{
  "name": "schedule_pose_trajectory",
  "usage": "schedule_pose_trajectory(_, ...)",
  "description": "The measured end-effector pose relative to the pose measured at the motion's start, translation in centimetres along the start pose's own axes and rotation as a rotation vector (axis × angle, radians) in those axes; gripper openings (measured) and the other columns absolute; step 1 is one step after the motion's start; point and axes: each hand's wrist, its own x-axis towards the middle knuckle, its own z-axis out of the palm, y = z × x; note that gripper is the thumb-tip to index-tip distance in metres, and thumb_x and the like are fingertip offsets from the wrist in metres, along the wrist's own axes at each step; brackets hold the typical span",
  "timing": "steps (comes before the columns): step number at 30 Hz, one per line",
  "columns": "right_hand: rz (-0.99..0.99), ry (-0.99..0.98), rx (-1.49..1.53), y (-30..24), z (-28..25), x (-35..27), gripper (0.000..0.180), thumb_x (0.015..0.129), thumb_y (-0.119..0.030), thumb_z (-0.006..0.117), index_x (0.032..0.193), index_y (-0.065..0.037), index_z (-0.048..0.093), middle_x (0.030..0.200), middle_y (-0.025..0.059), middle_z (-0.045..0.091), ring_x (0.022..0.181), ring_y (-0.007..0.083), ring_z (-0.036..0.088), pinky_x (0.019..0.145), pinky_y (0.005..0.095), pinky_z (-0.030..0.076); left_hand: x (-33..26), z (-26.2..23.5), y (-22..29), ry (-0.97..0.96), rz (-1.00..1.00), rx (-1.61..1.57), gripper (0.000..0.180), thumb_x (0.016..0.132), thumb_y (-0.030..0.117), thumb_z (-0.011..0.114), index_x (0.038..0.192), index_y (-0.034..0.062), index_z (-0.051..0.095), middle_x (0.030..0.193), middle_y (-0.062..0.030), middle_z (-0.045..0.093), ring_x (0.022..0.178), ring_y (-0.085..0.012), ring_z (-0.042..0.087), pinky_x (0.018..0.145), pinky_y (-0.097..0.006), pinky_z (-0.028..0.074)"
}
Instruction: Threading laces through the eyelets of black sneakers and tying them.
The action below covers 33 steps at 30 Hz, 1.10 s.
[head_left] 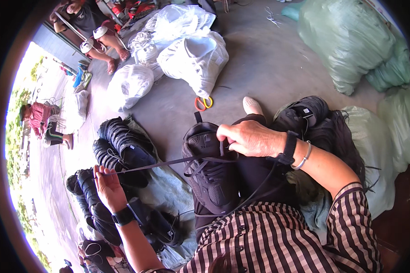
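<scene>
A black sneaker [214, 189] rests on my lap, its toe toward me and its tongue and collar facing away. Its dark shoelace [161, 163] is drawn out taut to the left. The far end of that lace is pinched in the fingers of my left hand [108, 189], held out over a pile of shoes. My right hand [250, 138] is closed at the shoe's collar, gripping a loop of the lace between thumb and fingers. Another stretch of dark lace or cord trails down from the shoe across my striped shirt [259, 236].
Several black shoes [123, 141] lie on a grey-green sheet [171, 182] at left; more shoes [305, 111] and dark laces [348, 141] are at right. Orange-handled scissors [200, 103] lie ahead near white bags [193, 57]. Large green sacks [346, 41] stand far right. Other people sit far left.
</scene>
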Motion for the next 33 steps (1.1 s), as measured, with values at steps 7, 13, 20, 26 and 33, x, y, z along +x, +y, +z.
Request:
schedule_pose_trajectory(7,-0.101,-0.176,-0.358,-1.0,-0.9,1.6,0.012,0.073,-0.010,0.065,0.082,-0.007,0.056,0.093,0.0107,0.060,0.090,0.0295,0.059,0.077,0.0407,0.045,-4.1,5.5,-3.1,-0.153,-0.310,0.177,0.014,0.093,0.017,0.056,0.098,0.0047,0.059,0.073,-0.0020,0.059,0.054,-0.0076,0.049,0.061,-0.026,0.051)
schedule_pose_trajectory(13,0.044,-0.080,-0.249,-0.2,1.4,2.1,0.011,0.075,-0.016,0.064,0.075,-0.005,0.062,0.099,0.0125,0.056,0.098,0.0307,0.054,0.083,0.0433,0.044,-7.6,10.5,-5.8,-0.441,-0.193,0.522,0.019,0.094,0.018,0.056,0.097,0.0020,0.065,0.065,0.0033,0.055,0.055,-0.0027,0.047,0.055,-0.019,0.042)
schedule_pose_trajectory(20,0.270,-0.043,-0.003,-0.4,1.9,2.7,0.011,0.076,-0.013,0.063,0.074,-0.003,0.060,0.091,0.0121,0.062,0.088,0.0284,0.059,0.084,0.0395,0.044,-9.5,11.8,-7.7,-0.545,-0.209,0.473,0.013,0.093,0.010,0.056,0.101,-0.0001,0.058,0.082,-0.0022,0.063,0.074,-0.0079,0.058,0.071,-0.021,0.046)
schedule_pose_trajectory(26,0.492,0.758,0.675,5.4,-6.1,5.6,0.015,0.080,-0.017,0.069,0.088,-0.005,0.065,0.080,-0.0019,0.063,0.070,0.0079,0.053,0.065,0.0241,0.044,-9.6,11.8,-7.3,-0.599,-0.361,0.461,0.014,0.092,0.017,0.060,0.092,0.0030,0.058,0.076,0.0050,0.055,0.064,-0.0027,0.045,0.061,-0.018,0.038)
schedule_pose_trajectory(33,0.123,0.285,0.240,0.8,-1.5,0.5,0.006,0.081,-0.009,0.064,0.081,-0.003,0.062,0.075,0.0056,0.062,0.064,0.0140,0.057,0.068,0.0284,0.048,-9.9,11.2,-7.4,-0.540,-0.537,0.432,0.013,0.091,0.019,0.062,0.089,0.0061,0.060,0.076,0.0093,0.053,0.069,-0.0005,0.044,0.064,-0.017,0.035)
